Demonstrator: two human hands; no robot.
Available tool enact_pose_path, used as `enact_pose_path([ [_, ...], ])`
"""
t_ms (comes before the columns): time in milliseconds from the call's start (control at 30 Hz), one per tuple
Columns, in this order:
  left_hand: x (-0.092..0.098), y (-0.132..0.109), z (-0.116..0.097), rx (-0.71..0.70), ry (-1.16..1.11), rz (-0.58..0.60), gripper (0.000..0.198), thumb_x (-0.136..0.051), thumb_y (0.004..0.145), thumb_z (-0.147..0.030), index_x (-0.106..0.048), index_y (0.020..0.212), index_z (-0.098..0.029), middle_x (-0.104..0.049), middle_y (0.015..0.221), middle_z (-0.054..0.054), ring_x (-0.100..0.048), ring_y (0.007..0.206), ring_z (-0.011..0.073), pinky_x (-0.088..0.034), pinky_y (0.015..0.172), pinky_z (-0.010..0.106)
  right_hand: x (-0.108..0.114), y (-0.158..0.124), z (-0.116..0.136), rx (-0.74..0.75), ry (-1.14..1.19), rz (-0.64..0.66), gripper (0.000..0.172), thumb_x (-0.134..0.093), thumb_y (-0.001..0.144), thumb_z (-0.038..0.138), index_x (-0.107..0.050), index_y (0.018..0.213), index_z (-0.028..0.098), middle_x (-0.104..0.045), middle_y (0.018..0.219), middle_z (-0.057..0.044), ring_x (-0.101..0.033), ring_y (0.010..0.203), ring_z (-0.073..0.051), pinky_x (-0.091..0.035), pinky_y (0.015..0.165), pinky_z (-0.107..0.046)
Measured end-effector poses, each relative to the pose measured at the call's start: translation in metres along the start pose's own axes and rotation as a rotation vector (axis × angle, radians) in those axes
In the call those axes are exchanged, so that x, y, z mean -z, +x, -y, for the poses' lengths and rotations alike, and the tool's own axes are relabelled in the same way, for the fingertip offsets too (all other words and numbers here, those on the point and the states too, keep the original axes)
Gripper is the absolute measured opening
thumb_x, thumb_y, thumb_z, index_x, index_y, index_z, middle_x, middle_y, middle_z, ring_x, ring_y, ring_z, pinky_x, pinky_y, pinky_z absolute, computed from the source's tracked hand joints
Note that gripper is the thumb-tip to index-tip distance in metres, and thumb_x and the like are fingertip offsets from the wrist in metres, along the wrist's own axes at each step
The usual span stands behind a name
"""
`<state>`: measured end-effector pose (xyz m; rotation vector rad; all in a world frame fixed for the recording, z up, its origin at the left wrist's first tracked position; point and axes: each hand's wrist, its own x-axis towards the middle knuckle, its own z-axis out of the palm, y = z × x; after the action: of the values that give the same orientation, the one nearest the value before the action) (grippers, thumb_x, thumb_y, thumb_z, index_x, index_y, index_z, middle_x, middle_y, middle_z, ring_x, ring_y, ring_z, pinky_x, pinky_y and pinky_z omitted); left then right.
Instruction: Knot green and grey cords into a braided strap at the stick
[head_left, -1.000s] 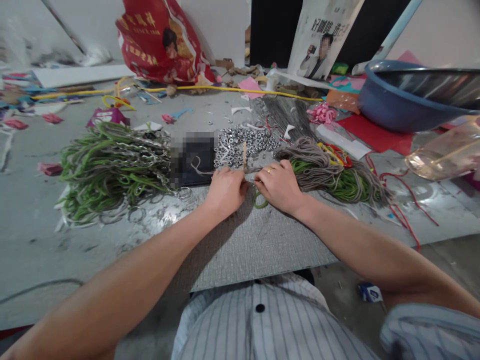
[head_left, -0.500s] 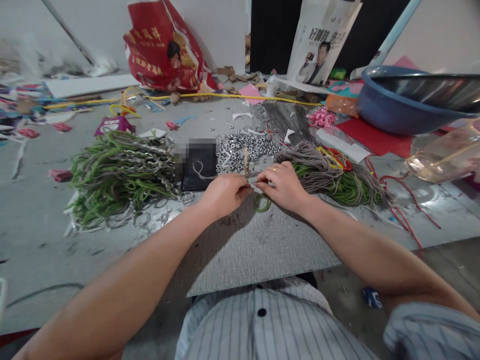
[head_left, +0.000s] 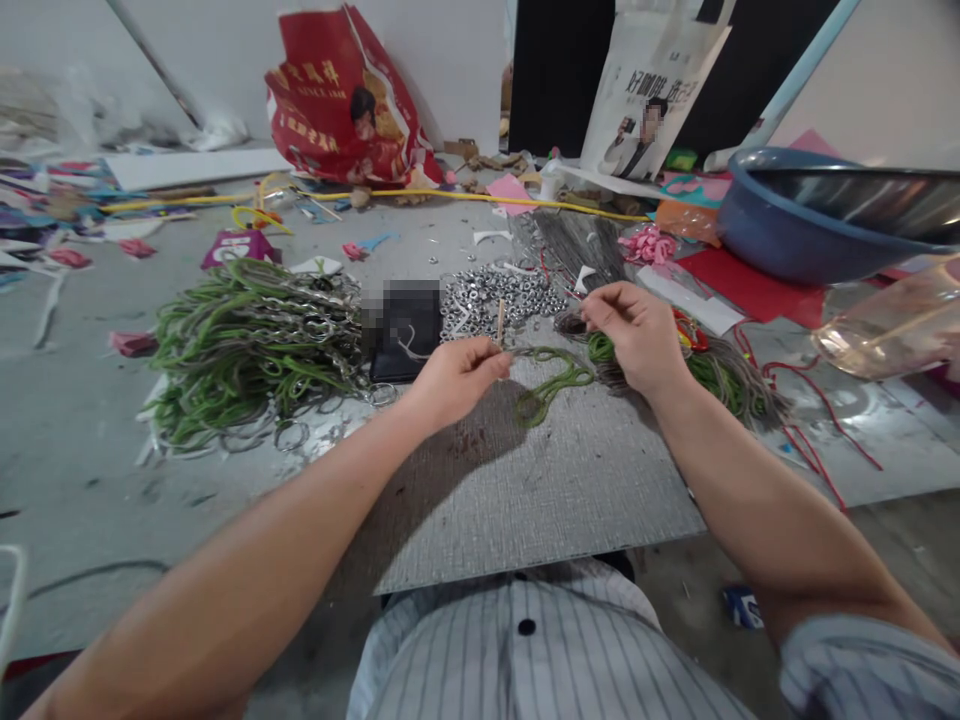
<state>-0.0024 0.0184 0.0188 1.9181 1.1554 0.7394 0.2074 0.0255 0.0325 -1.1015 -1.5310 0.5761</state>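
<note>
Our left hand (head_left: 461,375) pinches green-grey cord (head_left: 553,383), lying mid-surface (head_left: 525,500); right hand (head_left: 637,330) curled, gripping anything we cannot tell. Left bundle (head_left: 202,335), with chains (head_left: 311,318), seems done; right bundle (head_left: 721,380) seems waiting.

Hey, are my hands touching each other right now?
No, a gap separates the left hand from the right hand, with green cord showing between them.

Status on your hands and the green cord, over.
Left hand pinching grey cord; right hand raised near cord bundle, grip unclear. Green cord looped on table between hands. Small metal pieces just behind.
</note>
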Motion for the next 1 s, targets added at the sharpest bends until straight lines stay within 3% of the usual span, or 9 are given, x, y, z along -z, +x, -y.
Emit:
enact_pose_path([
  [167,-0.012,-0.006,-0.001,-0.167,0.105,0.300,0.023,-0.047,0.079,-0.032,-0.059,0.071,-0.014,-0.049,0.057,-0.002,-0.042,0.053,0.0084,-0.031,0.051,0.021,0.002,-0.001,0.005,0.047,0.192,-0.115,0.014,-0.059,0.076,0.032,-0.055,0.069,0.020,-0.052,0.061,0.005,-0.046,0.053,-0.007,-0.038,0.053,-0.023],
  [367,-0.013,-0.008,-0.002,-0.314,0.273,0.364,0.025,-0.044,0.083,-0.029,-0.062,0.080,-0.012,-0.060,0.071,0.004,-0.049,0.060,0.0102,-0.035,0.056,0.022,0.005,-0.043,0.023,0.085,-0.056,-0.078,0.011,-0.056,0.080,0.028,-0.057,0.072,0.020,-0.054,0.065,0.003,-0.049,0.060,-0.009,-0.039,0.059,-0.025],
  [467,-0.014,-0.007,-0.001,-0.383,0.324,0.383,0.025,-0.043,0.083,-0.027,-0.062,0.080,-0.011,-0.062,0.080,0.007,-0.052,0.063,0.0107,-0.037,0.057,0.022,0.003,-0.052,0.029,0.216,-0.195,-0.058,0.010,-0.055,0.080,0.022,-0.056,0.071,0.020,-0.055,0.065,0.003,-0.050,0.061,-0.010,-0.039,0.060,-0.025],
  [600,-0.014,-0.007,0.000,-0.401,0.343,0.391,0.024,-0.042,0.083,-0.026,-0.060,0.075,-0.012,-0.062,0.082,0.007,-0.051,0.059,0.0092,-0.036,0.056,0.021,-0.006,-0.036,0.031,0.464,-0.336,-0.113,0.012,-0.053,0.080,0.020,-0.054,0.068,0.020,-0.055,0.061,0.003,-0.052,0.061,-0.011,-0.038,0.066,-0.029],
  [700,-0.014,-0.007,0.001,-0.416,0.334,0.393,0.024,-0.042,0.083,-0.026,-0.058,0.072,-0.013,-0.062,0.085,0.007,-0.052,0.062,0.0095,-0.037,0.057,0.021,-0.011,-0.017,0.032,0.564,-0.398,-0.127,0.013,-0.052,0.081,0.021,-0.053,0.068,0.020,-0.055,0.060,0.003,-0.052,0.061,-0.011,-0.038,0.069,-0.032],
  [833,-0.014,-0.007,0.002,-0.416,0.315,0.390,0.025,-0.043,0.083,-0.027,-0.057,0.068,-0.013,-0.062,0.083,0.007,-0.054,0.066,0.0111,-0.038,0.061,0.022,-0.016,0.008,0.033,0.557,-0.324,-0.135,0.018,-0.048,0.085,0.029,-0.051,0.069,0.021,-0.051,0.063,0.003,-0.051,0.064,-0.011,-0.039,0.070,-0.032],
  [1000,-0.013,-0.005,0.003,-0.317,0.245,0.371,0.023,-0.044,0.082,-0.028,-0.059,0.072,-0.014,-0.058,0.068,0.002,-0.050,0.060,0.0095,-0.036,0.056,0.021,-0.018,0.037,0.037,0.494,-0.083,-0.236,0.020,-0.045,0.087,0.037,-0.047,0.074,0.023,-0.047,0.063,0.002,-0.043,0.056,-0.010,-0.037,0.056,-0.027],
])
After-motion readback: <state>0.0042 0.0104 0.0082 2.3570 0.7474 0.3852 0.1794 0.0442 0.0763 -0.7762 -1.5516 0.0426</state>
